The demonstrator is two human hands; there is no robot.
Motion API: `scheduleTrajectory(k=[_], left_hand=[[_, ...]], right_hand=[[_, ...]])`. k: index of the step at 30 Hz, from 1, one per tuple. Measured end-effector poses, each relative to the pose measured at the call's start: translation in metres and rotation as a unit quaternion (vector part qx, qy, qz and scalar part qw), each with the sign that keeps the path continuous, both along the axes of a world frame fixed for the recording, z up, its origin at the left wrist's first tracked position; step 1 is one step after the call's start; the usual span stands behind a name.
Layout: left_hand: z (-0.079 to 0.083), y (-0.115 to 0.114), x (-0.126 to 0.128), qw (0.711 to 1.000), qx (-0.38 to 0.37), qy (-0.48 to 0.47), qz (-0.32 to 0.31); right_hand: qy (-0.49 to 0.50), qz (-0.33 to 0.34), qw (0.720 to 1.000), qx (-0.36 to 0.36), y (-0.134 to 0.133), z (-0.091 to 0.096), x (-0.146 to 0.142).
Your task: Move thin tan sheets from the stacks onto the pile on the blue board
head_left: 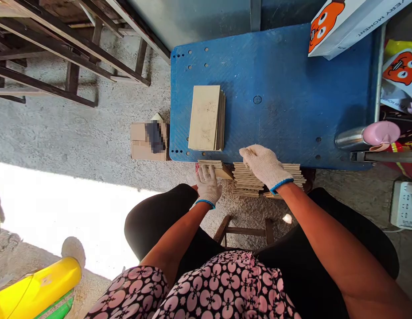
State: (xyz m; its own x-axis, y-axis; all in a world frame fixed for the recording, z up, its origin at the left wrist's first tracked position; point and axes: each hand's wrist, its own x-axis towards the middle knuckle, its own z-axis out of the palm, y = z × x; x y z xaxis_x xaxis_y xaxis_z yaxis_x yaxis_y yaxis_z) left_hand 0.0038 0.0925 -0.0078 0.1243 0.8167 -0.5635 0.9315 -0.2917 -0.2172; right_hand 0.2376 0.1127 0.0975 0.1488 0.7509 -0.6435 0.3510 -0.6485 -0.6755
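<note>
Both my hands wear white knit gloves with blue cuffs. My right hand [264, 165] lies on top of a loose pile of thin wooden slats [292, 175] on the ground by the edge of a blue platform [275, 88], its fingers curled over the top pieces. My left hand [208, 184] rests fingers down on a smaller bundle of slats [215, 167] to the left. A neat stack of slats [207, 117] lies on the platform beyond the left hand.
A small cardboard box [149, 141] sits left of the platform. A metal flask with a pink cap [368, 135], printed bags and a power strip [405, 204] are at the right. Wooden frames [69, 53] stand at the back left. A yellow roll [36, 288] lies at the bottom left.
</note>
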Motion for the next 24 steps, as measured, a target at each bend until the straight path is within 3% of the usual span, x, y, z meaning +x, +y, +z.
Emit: scheduleTrajectory(k=[9, 13, 19, 24], left_hand=[[0.0, -0.009, -0.012, 0.999, 0.018, -0.001, -0.039], [0.005, -0.007, -0.017, 0.999, 0.033, -0.028, -0.024], [0.013, 0.011, -0.016, 0.986, -0.144, 0.019, 0.083], [0.024, 0.027, -0.01, 0.978, -0.187, 0.025, 0.092]], right_hand=[[-0.012, 0.029, 0.999, -0.01, -0.001, 0.009, -0.002], [-0.023, 0.039, 0.999, -0.004, -0.003, 0.002, -0.004], [-0.04, 0.065, 0.997, 0.013, -0.006, -0.007, -0.007], [-0.058, 0.12, 0.991, -0.029, -0.01, -0.008, -0.017]])
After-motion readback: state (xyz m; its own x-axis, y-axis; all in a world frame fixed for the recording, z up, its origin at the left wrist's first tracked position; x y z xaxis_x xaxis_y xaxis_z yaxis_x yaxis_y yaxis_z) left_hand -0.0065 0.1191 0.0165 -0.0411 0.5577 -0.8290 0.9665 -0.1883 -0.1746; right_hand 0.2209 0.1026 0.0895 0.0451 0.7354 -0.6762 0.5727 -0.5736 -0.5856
